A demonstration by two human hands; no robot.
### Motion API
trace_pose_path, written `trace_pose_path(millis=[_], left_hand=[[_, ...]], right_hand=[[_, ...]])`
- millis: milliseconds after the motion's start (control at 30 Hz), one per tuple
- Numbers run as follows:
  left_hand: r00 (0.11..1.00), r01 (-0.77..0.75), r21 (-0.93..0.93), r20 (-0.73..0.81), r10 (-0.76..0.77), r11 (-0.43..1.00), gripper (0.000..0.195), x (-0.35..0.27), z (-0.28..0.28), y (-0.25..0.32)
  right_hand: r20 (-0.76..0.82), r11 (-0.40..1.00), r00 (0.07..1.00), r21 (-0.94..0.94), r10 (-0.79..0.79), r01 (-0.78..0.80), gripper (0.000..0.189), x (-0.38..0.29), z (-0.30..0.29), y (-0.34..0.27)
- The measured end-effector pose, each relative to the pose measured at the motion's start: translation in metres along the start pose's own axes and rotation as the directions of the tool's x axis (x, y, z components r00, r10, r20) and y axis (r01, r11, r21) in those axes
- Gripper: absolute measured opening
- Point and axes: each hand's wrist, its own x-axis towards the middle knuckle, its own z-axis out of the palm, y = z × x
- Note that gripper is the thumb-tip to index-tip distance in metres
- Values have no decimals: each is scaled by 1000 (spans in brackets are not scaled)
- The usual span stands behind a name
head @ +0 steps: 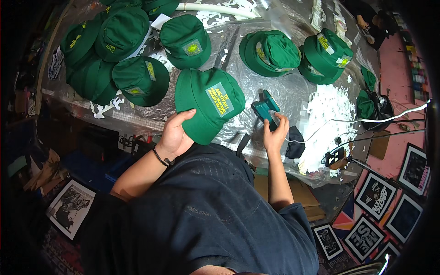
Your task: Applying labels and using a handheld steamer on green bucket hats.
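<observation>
My left hand (177, 134) grips the brim of a green bucket hat (192, 92), thumb on top. The crown faces right and carries a clear transfer patch (220, 99) with yellow lettering. Over the table, my right hand (277, 132) has its fingers around the dark end of a teal hand tool (264, 108) with a flat plate, perhaps a small iron. Beyond the hands, another green hat (185, 41) shows a yellow sun emblem under film. Two hat piles, one topped by a hat (271, 51) and one by a patched hat (326, 51), stand to the right.
More green hats (122, 34) are heaped at the left of the plastic-covered table (233, 55). White scraps (326, 120) cover its right side. A white cable (371, 118) runs past a black cloth item (295, 142). Another person's hand (362, 22) shows at the top right.
</observation>
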Motion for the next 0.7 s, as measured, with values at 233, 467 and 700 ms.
trace_pose_path(millis=[233, 467, 700], left_hand=[[998, -49, 94, -28, 52, 994, 46, -2, 0, 0], [997, -64, 87, -35, 67, 994, 46, -2, 4, -3], [998, -64, 48, -9, 64, 997, 46, -2, 0, -3]], right_hand=[[52, 998, 997, 15, 58, -59, 44, -7, 12, 8], [58, 999, 997, 11, 47, -47, 45, -8, 14, 8], [74, 999, 996, 7, 40, -41, 46, -9, 13, 7]])
